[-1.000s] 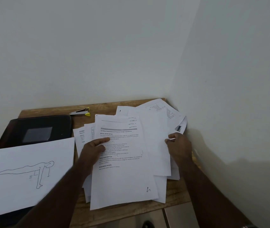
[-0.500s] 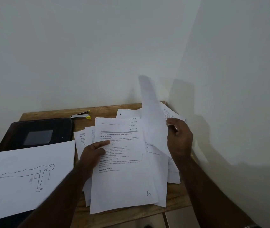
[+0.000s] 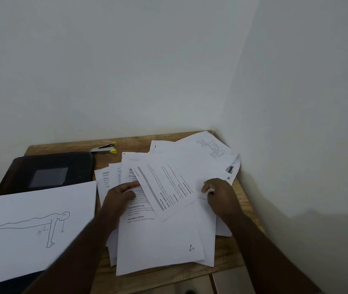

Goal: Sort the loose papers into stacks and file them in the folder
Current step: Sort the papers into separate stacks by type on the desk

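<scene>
A loose pile of white printed papers [image 3: 160, 240] covers the right half of the wooden table [image 3: 238, 257]. On top lies a turned-over printed sheet [image 3: 168, 183], skewed with its text running sideways. My right hand [image 3: 219, 194] pinches that sheet at its right edge. My left hand [image 3: 120, 196] holds the left edge of the pile's top page, thumb on top. A black folder [image 3: 48, 170] lies shut at the back left. In front of it lies a large sheet with a push-up line drawing [image 3: 31, 228].
A small staple remover with a yellow tip [image 3: 104, 148] lies at the back of the table, next to the folder. White walls close in behind and on the right. The table's front edge runs just below the papers.
My right hand lifted a sheet from the right of the pile, flipped it over, and laid it printed side up across the top page. My left hand stayed in place.
</scene>
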